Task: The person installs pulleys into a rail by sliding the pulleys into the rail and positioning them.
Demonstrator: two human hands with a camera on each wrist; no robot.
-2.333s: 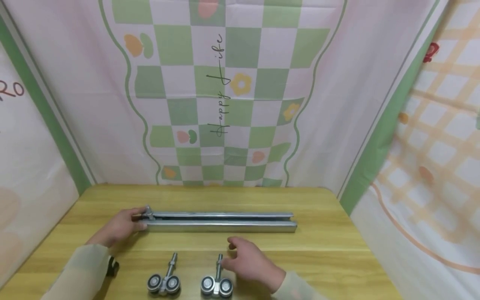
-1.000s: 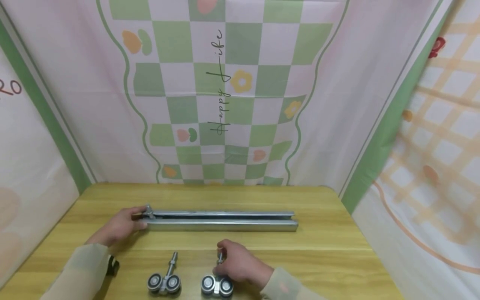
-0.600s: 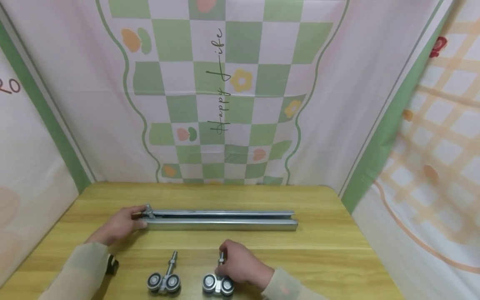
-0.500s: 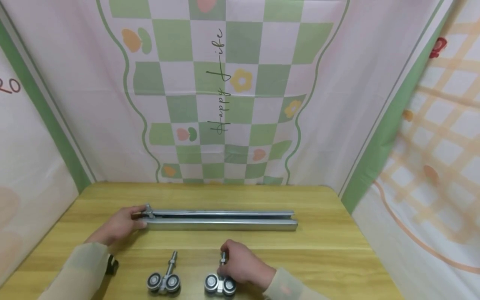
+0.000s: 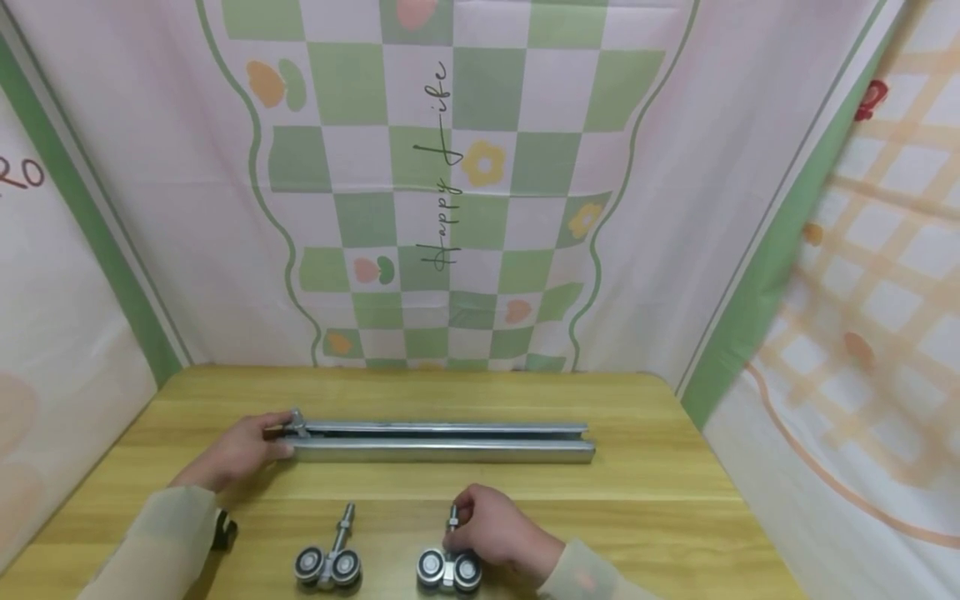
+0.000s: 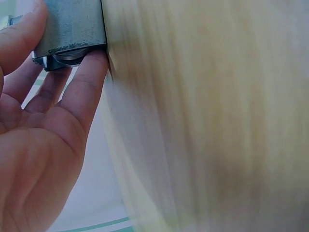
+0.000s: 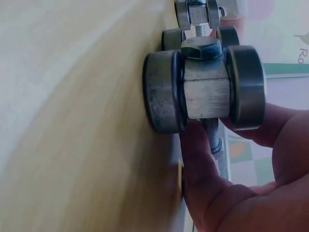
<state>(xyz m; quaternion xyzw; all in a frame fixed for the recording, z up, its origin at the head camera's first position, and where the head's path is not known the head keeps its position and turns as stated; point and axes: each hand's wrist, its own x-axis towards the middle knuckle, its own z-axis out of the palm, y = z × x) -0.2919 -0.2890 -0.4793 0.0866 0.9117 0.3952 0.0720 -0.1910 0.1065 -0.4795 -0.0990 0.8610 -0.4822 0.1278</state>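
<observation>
A silver steel channel track (image 5: 442, 452) lies across the table, its slot facing up. My left hand (image 5: 238, 454) grips its left end, thumb on the near side. There a bolt (image 5: 297, 419) stands up from the slot; in the left wrist view a wheel edge (image 6: 71, 57) peeks out of the track's end (image 6: 72, 26). My right hand (image 5: 501, 527) pinches the threaded stem of a roller trolley (image 5: 448, 572) near the front edge of view. Its wheels (image 7: 163, 92) and hex bolt head (image 7: 202, 47) fill the right wrist view. The fingers partly hide the stem.
A second roller trolley (image 5: 328, 568) lies left of the held one, its stem pointing away from me. The wooden table (image 5: 637, 500) ends at a checked curtain (image 5: 480, 217) behind, with more cloth on both sides. A black strap (image 5: 224, 531) shows by the left sleeve.
My right hand has come down onto the right trolley's stem, taken hold of it and shifted it slightly to the right. The left hand stays at the track's end.
</observation>
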